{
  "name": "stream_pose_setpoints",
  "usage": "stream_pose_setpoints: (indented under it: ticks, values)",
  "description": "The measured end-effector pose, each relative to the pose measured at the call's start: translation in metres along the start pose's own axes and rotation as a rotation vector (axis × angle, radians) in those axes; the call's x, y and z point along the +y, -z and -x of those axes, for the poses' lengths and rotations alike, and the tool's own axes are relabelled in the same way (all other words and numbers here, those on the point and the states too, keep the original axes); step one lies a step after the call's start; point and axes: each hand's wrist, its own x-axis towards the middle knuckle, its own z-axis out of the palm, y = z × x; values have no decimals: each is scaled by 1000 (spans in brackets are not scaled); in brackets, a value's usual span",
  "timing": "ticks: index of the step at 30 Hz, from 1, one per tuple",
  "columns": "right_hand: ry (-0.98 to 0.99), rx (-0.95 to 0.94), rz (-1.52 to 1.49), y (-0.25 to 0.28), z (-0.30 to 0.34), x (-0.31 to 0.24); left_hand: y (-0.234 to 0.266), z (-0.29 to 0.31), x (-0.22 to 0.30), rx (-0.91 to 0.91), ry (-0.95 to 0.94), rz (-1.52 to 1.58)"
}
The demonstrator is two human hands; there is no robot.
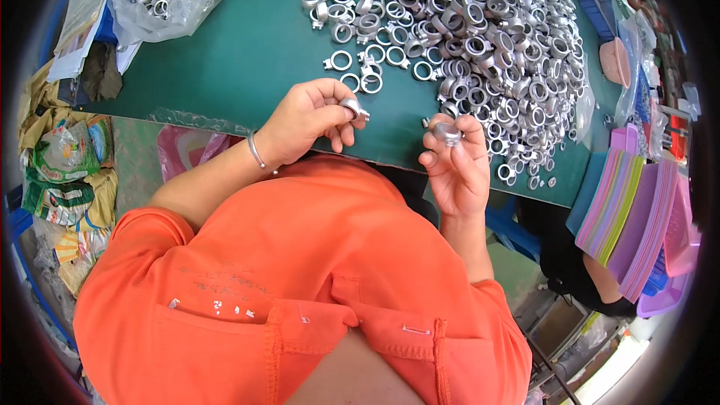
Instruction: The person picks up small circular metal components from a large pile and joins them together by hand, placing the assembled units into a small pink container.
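My left hand [319, 116], with a bangle on its wrist, pinches a grey metal ring [351, 107] that has a small lug on its side. Across from it, above the table's front edge, my right hand [461, 165] holds another grey metal ring [448, 133] between thumb and fingers. The two hands are apart. Just beyond them, a big heap of similar metal rings [495, 37] covers the right and far part of the green table [225, 60]. A few loose rings [370, 81] lie beside the heap, close past my left hand.
At the far left stands a clear plastic bag [176, 0] of metal parts, next to papers [82, 19] and a dark cloth [101, 71]. Stacked coloured baskets [626, 210] are at the right, by the table's corner. Printed sacks [67, 172] lie at the left.
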Motion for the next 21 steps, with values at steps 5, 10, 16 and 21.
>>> stream_pose_setpoints:
  ticks: [5,10,16,21]
  values:
    - [-56,-62,-256,20,3,-6,3,0,1,-12,6,36]
    - [235,250,458,7,-6,-33,2,-3,2,-33,15,27]
    - [700,195,2067,8,-29,-12,3,-3,2,-40,2,41]
    - [636,106,1740,-1,-29,-18,7,-1,-1,-30,6,83]
